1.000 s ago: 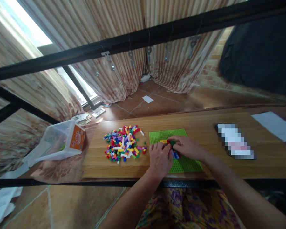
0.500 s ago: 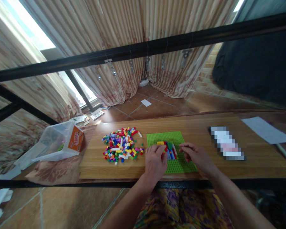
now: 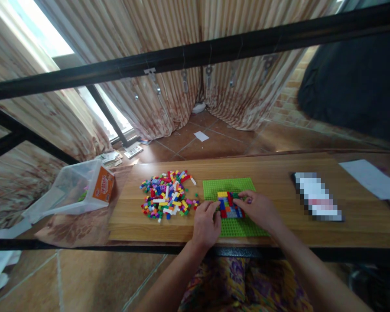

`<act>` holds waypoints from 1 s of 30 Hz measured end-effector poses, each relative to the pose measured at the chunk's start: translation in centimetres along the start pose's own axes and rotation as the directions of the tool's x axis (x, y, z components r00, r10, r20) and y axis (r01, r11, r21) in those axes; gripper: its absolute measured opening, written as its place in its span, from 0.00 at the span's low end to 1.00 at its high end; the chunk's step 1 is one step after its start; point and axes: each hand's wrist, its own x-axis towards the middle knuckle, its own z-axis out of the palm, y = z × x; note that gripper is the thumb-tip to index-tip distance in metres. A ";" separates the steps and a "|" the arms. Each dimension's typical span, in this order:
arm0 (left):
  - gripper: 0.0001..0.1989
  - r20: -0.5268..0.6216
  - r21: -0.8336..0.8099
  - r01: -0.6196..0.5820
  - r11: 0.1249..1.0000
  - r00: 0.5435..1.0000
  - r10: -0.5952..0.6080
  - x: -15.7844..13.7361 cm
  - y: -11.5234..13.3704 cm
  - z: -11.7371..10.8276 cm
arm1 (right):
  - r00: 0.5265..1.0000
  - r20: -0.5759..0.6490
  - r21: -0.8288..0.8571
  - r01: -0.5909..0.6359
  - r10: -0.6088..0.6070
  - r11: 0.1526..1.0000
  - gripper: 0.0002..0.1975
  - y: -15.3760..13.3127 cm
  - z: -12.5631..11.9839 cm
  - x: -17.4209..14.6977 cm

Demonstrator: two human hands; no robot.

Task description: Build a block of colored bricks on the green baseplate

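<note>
A small block of building bricks (image 3: 226,201) in yellow, red, blue and green sits on a green baseplate (image 3: 240,229). My left hand (image 3: 205,223) rests at the block's left side, thumb and fingers apart, fingertips close to its edge. From the right, my right hand (image 3: 259,209) reaches over the block's right side with bent fingers brought together on it. Those fingers cover part of the bricks, so any piece between them is hidden. Left of the baseplate lies a loose pile of mixed bricks (image 3: 164,200), close to my left hand.
A clear plastic bin (image 3: 74,186) with an orange label stands left of the wooden board (image 3: 279,182). A blurred-out phone-shaped object (image 3: 318,197) and a white paper sheet (image 3: 370,177) lie to the right. A black metal bar (image 3: 188,54) crosses beyond the board.
My right hand has moved left from beside the block onto its right side. My left hand has drawn back leftward, uncovering more of the block. The view has shifted slightly.
</note>
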 end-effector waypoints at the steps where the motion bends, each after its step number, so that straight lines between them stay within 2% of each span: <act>1: 0.16 -0.003 0.001 -0.001 1.000 1.000 0.001 0.0 0.0 0.0 | 1.000 0.007 -0.030 0.016 -0.016 0.999 0.16 0.1 -0.1 0.1; 6: 0.17 -0.008 0.005 0.009 1.000 1.000 -0.009 -0.1 -0.2 0.1 | 0.989 0.080 -0.107 0.133 -0.125 0.985 0.16 0.2 -0.8 1.0; 14: 0.17 0.001 -0.014 -0.006 1.000 1.000 0.006 -0.2 -0.1 0.0 | 0.954 0.161 -0.021 0.259 -0.252 0.966 0.17 0.8 -1.2 2.5; 22: 0.21 -0.002 0.004 -0.034 0.999 0.999 0.034 0.4 0.4 -0.2 | 0.928 0.229 0.012 0.299 -0.294 0.954 0.15 1.1 -1.7 3.4; 26: 0.26 0.123 0.160 -0.105 0.981 0.989 0.086 2.1 1.8 -0.4 | 0.911 0.259 -0.030 0.339 -0.320 0.940 0.15 1.1 -1.7 3.7; 30: 0.25 0.262 0.335 -0.162 0.928 0.962 0.073 3.7 2.8 -0.6 | 0.887 0.310 -0.039 0.371 -0.341 0.928 0.16 1.1 -1.8 4.1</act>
